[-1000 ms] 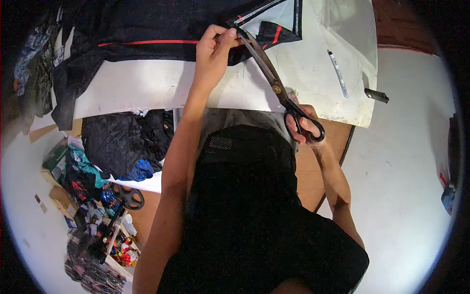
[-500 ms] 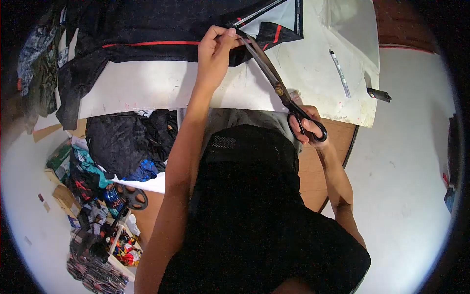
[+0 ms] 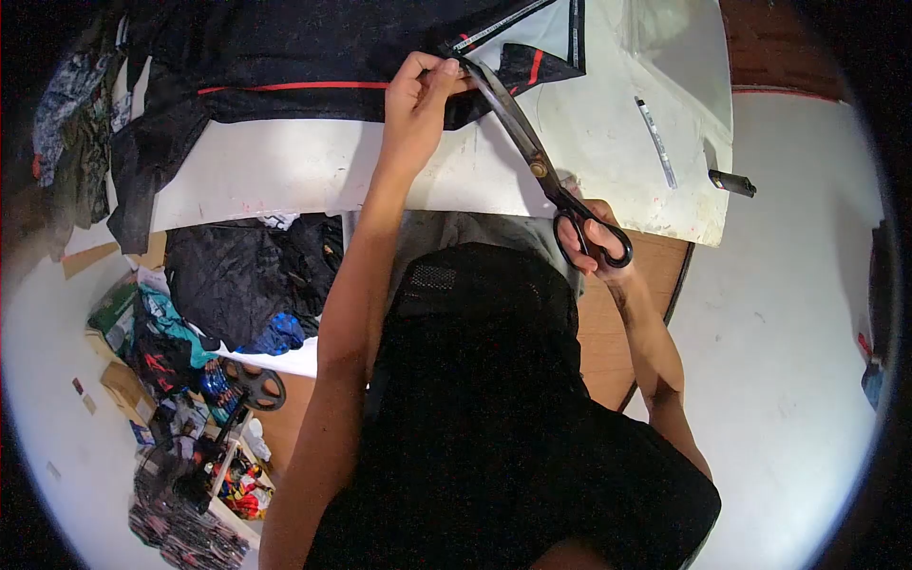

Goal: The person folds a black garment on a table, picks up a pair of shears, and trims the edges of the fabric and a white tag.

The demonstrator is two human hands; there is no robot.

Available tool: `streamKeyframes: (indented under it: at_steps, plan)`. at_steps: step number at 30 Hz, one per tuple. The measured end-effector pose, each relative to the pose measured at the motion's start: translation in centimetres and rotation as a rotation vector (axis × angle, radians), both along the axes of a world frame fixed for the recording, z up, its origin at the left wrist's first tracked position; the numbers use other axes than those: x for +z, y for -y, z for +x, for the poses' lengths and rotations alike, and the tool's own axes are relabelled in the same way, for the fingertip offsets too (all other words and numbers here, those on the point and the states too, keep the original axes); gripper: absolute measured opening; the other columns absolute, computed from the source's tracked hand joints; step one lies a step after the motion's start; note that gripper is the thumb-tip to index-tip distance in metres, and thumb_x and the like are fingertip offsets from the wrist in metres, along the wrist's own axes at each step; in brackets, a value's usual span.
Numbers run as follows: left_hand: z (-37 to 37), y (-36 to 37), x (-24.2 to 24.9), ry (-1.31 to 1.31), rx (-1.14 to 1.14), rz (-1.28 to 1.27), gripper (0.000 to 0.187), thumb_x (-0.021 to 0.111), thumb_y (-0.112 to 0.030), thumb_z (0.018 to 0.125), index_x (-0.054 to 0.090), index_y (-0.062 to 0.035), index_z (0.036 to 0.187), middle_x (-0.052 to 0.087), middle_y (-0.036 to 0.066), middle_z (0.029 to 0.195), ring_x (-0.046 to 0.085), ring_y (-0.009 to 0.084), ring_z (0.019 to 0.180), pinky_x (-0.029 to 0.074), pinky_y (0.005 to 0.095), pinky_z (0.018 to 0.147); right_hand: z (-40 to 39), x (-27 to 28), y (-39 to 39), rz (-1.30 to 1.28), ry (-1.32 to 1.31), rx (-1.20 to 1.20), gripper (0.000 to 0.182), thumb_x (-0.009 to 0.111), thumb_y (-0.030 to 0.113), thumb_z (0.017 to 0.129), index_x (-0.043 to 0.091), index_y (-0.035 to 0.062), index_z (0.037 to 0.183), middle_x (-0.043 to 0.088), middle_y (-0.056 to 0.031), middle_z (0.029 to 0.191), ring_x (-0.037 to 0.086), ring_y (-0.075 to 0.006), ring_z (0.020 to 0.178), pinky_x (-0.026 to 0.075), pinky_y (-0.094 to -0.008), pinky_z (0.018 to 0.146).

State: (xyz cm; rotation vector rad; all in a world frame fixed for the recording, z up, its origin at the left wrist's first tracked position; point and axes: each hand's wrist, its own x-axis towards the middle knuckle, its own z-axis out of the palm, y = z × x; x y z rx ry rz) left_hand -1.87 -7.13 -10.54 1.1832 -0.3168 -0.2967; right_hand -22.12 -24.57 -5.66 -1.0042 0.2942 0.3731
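A black garment point(image 3: 285, 47) with a red stripe is spread over the white table. My left hand point(image 3: 418, 100) is closed at its near edge, thumb and fingers pinching the fabric. Long scissors point(image 3: 521, 133) with dark handles slant from that pinch down toward my body, their tips at the cloth beside my left fingertips. My right hand point(image 3: 596, 242) grips the scissors by the handle loops. Right of the tips, a corner of the garment is folded open, showing white inside and a printed tape along its edge. Whether the blades are cutting cloth is hard to make out.
On the white table point(image 3: 285, 161) lie a marker pen point(image 3: 655, 142) and, at its right edge, a black object point(image 3: 732, 183). A pile of dark clothing point(image 3: 247, 275) sits below left, near boxes and a black wheel-like part point(image 3: 256, 385). Garments hang at far left point(image 3: 71, 133).
The scissor handles and my right hand have shifted slightly left and up. My left hand keeps its pinch in nearly the same spot.
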Motion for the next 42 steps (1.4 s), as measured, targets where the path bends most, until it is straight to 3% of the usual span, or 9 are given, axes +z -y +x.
streamKeyframes:
  at_steps: [13, 19, 22, 25, 26, 30, 33, 39, 42]
  plan:
    - [0.0, -0.1, 0.0, -0.022, -0.040, -0.025, 0.017, 0.049, -0.017, 0.097, 0.050, -0.0018, 0.090, 0.064, 0.012, 0.093, 0.064, 0.0158, 0.086, 0.050, 0.0298, 0.085, 0.1, 0.2, -0.5, -0.244, -0.046, 0.009, 0.047, 0.067, 0.042, 0.080, 0.046, 0.0030, 0.065, 0.042, 0.0016, 0.051, 0.033, -0.0018, 0.031, 0.023, -0.0165, 0.028]
    - [-0.1, 0.0, 0.1, 0.031, -0.059, -0.104, 0.017, 0.051, -0.017, 0.096, 0.051, -0.0001, 0.092, 0.064, 0.018, 0.105, 0.064, 0.0199, 0.092, 0.049, 0.0309, 0.084, 0.0, 0.8, 0.5, -0.164, 0.011, -0.165, 0.038, 0.063, 0.029, 0.084, 0.046, 0.0041, 0.060, 0.044, 0.0013, 0.048, 0.034, -0.0021, 0.030, 0.024, -0.0169, 0.028]
    - [-1.4, 0.0, 1.6, 0.644, 0.313, 0.293, 0.014, 0.069, -0.010, 0.079, 0.060, 0.0006, 0.077, 0.065, 0.013, 0.105, 0.063, 0.0227, 0.087, 0.049, 0.0335, 0.076, -0.1, 1.2, 1.7, -0.235, 0.076, -0.165, 0.049, 0.064, 0.043, 0.084, 0.040, 0.0067, 0.061, 0.040, 0.0031, 0.049, 0.033, -0.0015, 0.029, 0.024, -0.0156, 0.028]
    - [-3.5, -0.3, 4.3, 1.028, -0.040, 0.447, 0.012, 0.069, -0.009, 0.077, 0.061, 0.0003, 0.077, 0.065, 0.014, 0.105, 0.061, 0.0275, 0.092, 0.048, 0.0342, 0.075, -0.6, 1.0, 2.6, -0.239, 0.087, -0.183, 0.048, 0.062, 0.042, 0.086, 0.040, 0.0061, 0.064, 0.040, 0.0026, 0.051, 0.033, -0.0017, 0.030, 0.025, -0.0159, 0.027]
    - [-3.9, -0.1, 4.4, 1.042, 0.023, 0.450, 0.011, 0.068, -0.009, 0.078, 0.062, 0.0005, 0.076, 0.064, 0.014, 0.099, 0.062, 0.0279, 0.086, 0.048, 0.0326, 0.070, -0.5, 0.9, 2.8, -0.233, 0.091, -0.192, 0.047, 0.061, 0.042, 0.087, 0.040, 0.0058, 0.065, 0.041, 0.0023, 0.052, 0.034, -0.0017, 0.030, 0.026, -0.0160, 0.028]
    - [-1.6, 0.4, 3.2, 0.475, 0.363, 0.650, 0.022, 0.071, -0.014, 0.078, 0.057, 0.0005, 0.087, 0.063, 0.014, 0.085, 0.062, 0.0253, 0.070, 0.049, 0.0333, 0.062, -0.8, 0.8, 2.7, -0.228, 0.118, -0.198, 0.045, 0.060, 0.041, 0.088, 0.041, 0.0049, 0.068, 0.042, 0.0019, 0.054, 0.036, -0.0017, 0.031, 0.028, -0.0159, 0.028]
    - [0.3, 0.1, 3.6, 0.228, 0.236, 0.798, 0.040, 0.075, -0.015, 0.074, 0.051, 0.0013, 0.101, 0.065, 0.014, 0.073, 0.065, 0.0272, 0.064, 0.051, 0.0354, 0.058, -0.9, 0.7, 2.0, -0.253, 0.118, -0.187, 0.046, 0.059, 0.041, 0.087, 0.042, 0.0058, 0.065, 0.041, 0.0028, 0.047, 0.034, -0.0017, 0.029, 0.026, -0.0156, 0.028]
    - [1.9, 1.4, 3.1, 0.301, 0.183, 0.935, 0.055, 0.078, -0.017, 0.068, 0.054, -0.0008, 0.114, 0.069, 0.014, 0.082, 0.067, 0.0262, 0.075, 0.051, 0.0353, 0.072, -0.7, 0.7, 0.6, -0.295, 0.112, -0.171, 0.048, 0.063, 0.043, 0.084, 0.043, 0.0063, 0.061, 0.041, 0.0031, 0.044, 0.034, -0.0016, 0.030, 0.024, -0.0168, 0.029]
    - [2.3, 2.0, 2.6, 0.340, 0.207, 1.064, 0.045, 0.079, -0.017, 0.066, 0.062, -0.0015, 0.105, 0.067, 0.014, 0.082, 0.065, 0.0282, 0.075, 0.050, 0.0371, 0.074, -0.6, 0.9, 0.8, -0.247, 0.102, -0.183, 0.039, 0.065, 0.032, 0.082, 0.050, 0.0024, 0.063, 0.043, 0.0011, 0.045, 0.036, -0.0039, 0.030, 0.027, -0.0183, 0.029]
